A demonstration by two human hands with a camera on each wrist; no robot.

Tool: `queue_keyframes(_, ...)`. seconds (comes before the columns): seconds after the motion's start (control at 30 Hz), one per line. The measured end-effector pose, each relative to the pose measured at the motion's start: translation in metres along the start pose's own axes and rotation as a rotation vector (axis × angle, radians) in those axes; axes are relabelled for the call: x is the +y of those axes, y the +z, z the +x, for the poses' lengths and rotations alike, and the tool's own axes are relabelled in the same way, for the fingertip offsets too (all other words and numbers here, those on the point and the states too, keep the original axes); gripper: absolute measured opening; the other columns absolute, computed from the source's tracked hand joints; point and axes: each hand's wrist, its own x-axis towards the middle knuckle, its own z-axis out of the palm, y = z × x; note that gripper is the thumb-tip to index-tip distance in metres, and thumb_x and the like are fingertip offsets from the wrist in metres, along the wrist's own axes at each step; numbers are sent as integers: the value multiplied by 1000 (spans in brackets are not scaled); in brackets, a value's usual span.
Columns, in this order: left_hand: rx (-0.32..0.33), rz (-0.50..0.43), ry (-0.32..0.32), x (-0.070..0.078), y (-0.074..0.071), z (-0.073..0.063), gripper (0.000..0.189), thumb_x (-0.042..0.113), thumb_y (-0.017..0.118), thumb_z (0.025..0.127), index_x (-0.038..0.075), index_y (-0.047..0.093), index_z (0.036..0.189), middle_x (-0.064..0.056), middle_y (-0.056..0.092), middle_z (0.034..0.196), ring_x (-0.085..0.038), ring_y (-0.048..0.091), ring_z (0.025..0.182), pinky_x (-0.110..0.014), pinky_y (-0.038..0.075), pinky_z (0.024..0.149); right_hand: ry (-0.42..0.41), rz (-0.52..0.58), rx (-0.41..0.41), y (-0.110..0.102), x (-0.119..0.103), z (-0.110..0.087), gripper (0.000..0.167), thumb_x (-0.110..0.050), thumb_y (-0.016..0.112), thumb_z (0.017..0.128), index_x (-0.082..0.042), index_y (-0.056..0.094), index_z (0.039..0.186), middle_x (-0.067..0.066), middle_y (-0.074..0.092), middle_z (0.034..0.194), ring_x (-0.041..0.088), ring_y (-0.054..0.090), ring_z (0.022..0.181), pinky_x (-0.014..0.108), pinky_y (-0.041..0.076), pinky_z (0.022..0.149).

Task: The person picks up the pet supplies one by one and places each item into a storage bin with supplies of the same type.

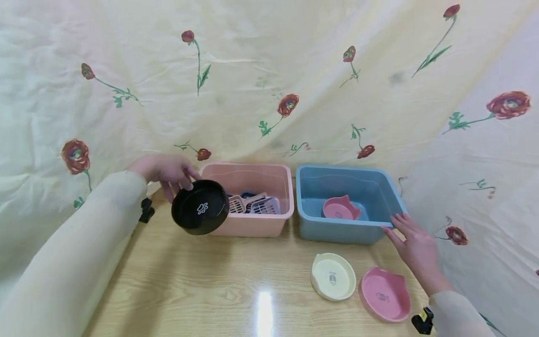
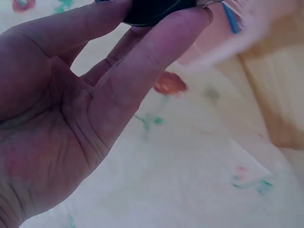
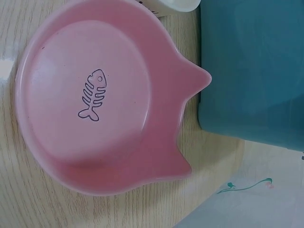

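In the head view my left hand (image 1: 170, 173) pinches the rim of a black pet bowl (image 1: 200, 210). The bowl is tilted, so its white paw print shows, and it overlaps the left front of a pink bin (image 1: 248, 227). My right hand (image 1: 414, 248) rests its extended fingers on the front right corner of a blue bin (image 1: 337, 231). Inside that bin lies a pink cat-shaped bowl (image 1: 338, 208). Nearer me on the table are a cream cat-eared bowl (image 1: 333, 277) and a larger pink one (image 1: 384, 295), whose fishbone drawing shows in the right wrist view.
Several slotted litter scoops (image 1: 265, 206) lie in the pink bin. Both bins stand side by side at the back of the wooden table (image 1: 202, 290), against a flowered cloth (image 1: 236, 93) that hangs behind and continues at the right side.
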Motion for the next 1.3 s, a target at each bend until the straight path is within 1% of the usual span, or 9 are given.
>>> queue_keyframes(0.17,14,46,15,44,-3,20,45,-2,57,105,-2,56,150,-31,58,146,-34,76,101,-45,67,78,-9,4,5,-2,-2,-1,85,-74,51,99,3,76,126,25,72,127,48,68,120,68,57,86)
queue_keyframes(0.27,18,55,13,68,0,35,48,-5,55,105,-1,54,153,-31,55,150,-39,74,110,-45,67,80,-3,-6,-5,-4,-2,-1,81,-72,54,100,2,76,126,25,73,127,48,68,120,68,57,87)
queue_keyframes(0.4,24,78,40,99,8,59,49,-6,55,105,4,57,153,-26,62,145,-41,73,112,-44,67,80,-10,-17,-7,-5,-2,-1,85,-74,48,100,2,77,124,25,73,125,49,69,118,69,57,85)
queue_keyframes(0.5,38,108,74,122,15,75,48,-6,55,105,8,61,151,-22,63,145,-39,75,107,-43,67,79,-21,-13,-1,-5,-1,-1,68,-60,67,99,3,77,123,26,73,124,49,70,117,68,58,84)
queue_keyframes(0.57,45,129,92,137,19,85,47,-4,55,106,11,63,150,-19,63,144,-38,76,104,-43,67,79,-21,-16,0,-5,0,-1,55,-43,81,93,3,77,122,26,74,124,48,70,117,67,58,84)
queue_keyframes(0.63,53,143,113,149,24,95,46,-3,56,106,13,64,148,-16,62,144,-38,76,102,-42,67,78,-19,-17,-2,-5,0,0,51,-27,89,83,3,77,123,26,73,124,48,70,117,67,58,83)
queue_keyframes(0.87,106,165,197,185,44,132,43,-3,57,106,15,69,143,-13,63,139,-36,73,102,-41,67,75,10,-29,-38,-8,0,0,54,-19,92,78,2,76,125,26,73,126,49,69,119,69,57,86)
queue_keyframes(1.03,148,250,246,208,60,158,43,-3,56,107,17,71,141,-11,66,133,-33,73,99,-42,67,74,38,-25,-77,-10,1,-1,57,-17,93,76,2,76,127,26,72,128,49,68,121,70,56,90)
queue_keyframes(1.3,175,300,280,231,84,194,44,-2,57,106,22,74,138,-6,66,138,-26,69,102,-40,66,68,45,-24,-87,-13,5,-1,57,-18,93,78,0,75,129,24,72,130,48,67,123,69,56,89)
